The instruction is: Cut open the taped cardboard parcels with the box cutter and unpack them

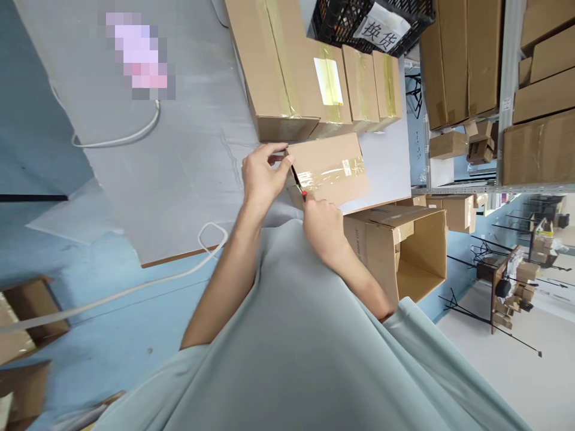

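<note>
Currently a small taped cardboard box [330,170] is being worked at the near edge of the grey table [179,173], just in front of a row of larger sealed boxes [314,78]. Its near-left corner is pinched by the left hand [263,173], fingers curled shut on the cardboard edge. A red-tipped cutter [300,188] is gripped in the closed right hand [323,224], its dark blade laid against the box's near end, just beside the left fingertips. Judged as a cutting step at the tape seam: the box is best kept pressed flat and steady by the left hand, the blade kept shallow so only tape is cut, and the stroke directed away from the holding fingers, which sit close to the blade. An open empty carton [404,251] stands right of the table, a white cable [135,287] trails over the blue floor
</note>
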Motion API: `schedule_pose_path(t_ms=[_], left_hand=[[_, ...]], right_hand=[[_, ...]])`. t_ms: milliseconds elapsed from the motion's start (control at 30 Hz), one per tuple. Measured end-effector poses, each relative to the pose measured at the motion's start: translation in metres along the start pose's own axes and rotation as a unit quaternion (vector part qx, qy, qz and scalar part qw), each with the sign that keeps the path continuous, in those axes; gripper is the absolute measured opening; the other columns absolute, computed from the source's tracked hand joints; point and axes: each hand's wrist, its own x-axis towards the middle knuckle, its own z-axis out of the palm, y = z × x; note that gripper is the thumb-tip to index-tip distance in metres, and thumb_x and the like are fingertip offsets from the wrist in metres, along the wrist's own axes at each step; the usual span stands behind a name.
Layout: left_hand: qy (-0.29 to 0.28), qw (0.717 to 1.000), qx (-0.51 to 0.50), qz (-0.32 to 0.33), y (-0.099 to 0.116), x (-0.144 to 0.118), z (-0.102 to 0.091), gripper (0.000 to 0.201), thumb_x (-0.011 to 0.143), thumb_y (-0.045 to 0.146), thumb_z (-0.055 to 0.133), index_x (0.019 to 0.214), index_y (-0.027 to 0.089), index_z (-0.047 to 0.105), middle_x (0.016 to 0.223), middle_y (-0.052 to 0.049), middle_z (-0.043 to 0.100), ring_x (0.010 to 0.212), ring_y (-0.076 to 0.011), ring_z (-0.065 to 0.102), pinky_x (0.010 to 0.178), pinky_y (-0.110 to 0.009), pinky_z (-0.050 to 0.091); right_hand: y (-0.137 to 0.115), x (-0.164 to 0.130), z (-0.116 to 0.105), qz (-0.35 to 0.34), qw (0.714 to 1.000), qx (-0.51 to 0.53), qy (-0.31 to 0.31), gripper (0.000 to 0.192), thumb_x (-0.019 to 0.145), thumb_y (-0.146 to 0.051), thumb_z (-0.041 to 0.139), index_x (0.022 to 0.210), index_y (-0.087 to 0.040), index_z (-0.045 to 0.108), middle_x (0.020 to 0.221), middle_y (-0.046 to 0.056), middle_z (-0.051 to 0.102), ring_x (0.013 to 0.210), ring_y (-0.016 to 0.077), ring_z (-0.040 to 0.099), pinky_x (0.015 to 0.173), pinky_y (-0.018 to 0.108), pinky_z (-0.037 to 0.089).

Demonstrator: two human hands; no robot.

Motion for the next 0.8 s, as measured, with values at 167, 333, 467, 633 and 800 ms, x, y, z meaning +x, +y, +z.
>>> schedule_pose_path(t_ms=[167, 333, 467, 633, 800], left_hand=[[0.009, 1.000, 0.013, -0.011, -0.003, 0.006, 0.000, 0.034, 0.095, 0.035, 0.080, 0.128, 0.027, 0.082, 0.130, -0.007, 0.086, 0.114, -0.0276, 0.084, 0.110, -0.045, 0.067], [0.043, 0.998, 0.049, 0.010, 0.012, 0.004, -0.002, 0.045, 0.094, 0.033, 0.080, 0.139, 0.029, 0.078, 0.139, -0.008, 0.083, 0.132, -0.0320, 0.078, 0.124, -0.054, 0.061], [0.049, 0.991, 0.099, 0.082, 0.050, -0.003, 0.030, 0.051, 0.094, 0.027, 0.080, 0.144, 0.036, 0.075, 0.162, -0.006, 0.069, 0.161, -0.0381, 0.057, 0.141, -0.063, 0.042], [-0.078, 0.975, 0.135, 0.159, 0.084, -0.018, 0.103, 0.034, 0.105, 0.036, 0.069, 0.138, 0.035, 0.077, 0.161, -0.006, 0.071, 0.171, -0.0383, 0.047, 0.144, -0.071, 0.032], [-0.089, 0.969, 0.171, 0.158, 0.077, -0.026, 0.129, 0.031, 0.110, 0.037, 0.061, 0.137, 0.033, 0.076, 0.163, -0.009, 0.071, 0.171, -0.0375, 0.048, 0.145, -0.072, 0.027]], right_hand=[[0.013, 0.001, -0.003, -0.046, 0.999, 0.014, -0.023, 0.038, 0.117, -0.008, 0.044, 0.146, -0.012, 0.069, 0.116, 0.024, 0.087, 0.112, 0.0295, 0.087, 0.092, 0.034, 0.065], [0.073, -0.024, -0.003, -0.049, 0.997, 0.055, -0.031, 0.048, 0.122, -0.027, 0.049, 0.169, -0.020, 0.057, 0.108, 0.016, 0.089, 0.099, 0.0326, 0.088, 0.085, 0.035, 0.063], [0.134, -0.012, 0.000, 0.021, 0.992, 0.115, 0.045, 0.051, 0.124, -0.033, 0.041, 0.171, -0.023, 0.058, 0.114, 0.013, 0.090, 0.095, 0.0302, 0.086, 0.083, 0.032, 0.058], [0.188, 0.029, 0.003, 0.035, 0.975, 0.164, 0.149, 0.051, 0.124, -0.033, 0.038, 0.166, -0.019, 0.063, 0.131, 0.017, 0.086, 0.110, 0.0302, 0.083, 0.090, 0.031, 0.057], [0.206, 0.063, 0.005, -0.027, 0.969, 0.194, 0.148, 0.050, 0.122, -0.030, 0.038, 0.164, -0.019, 0.064, 0.133, 0.017, 0.084, 0.116, 0.0290, 0.080, 0.096, 0.031, 0.056]])
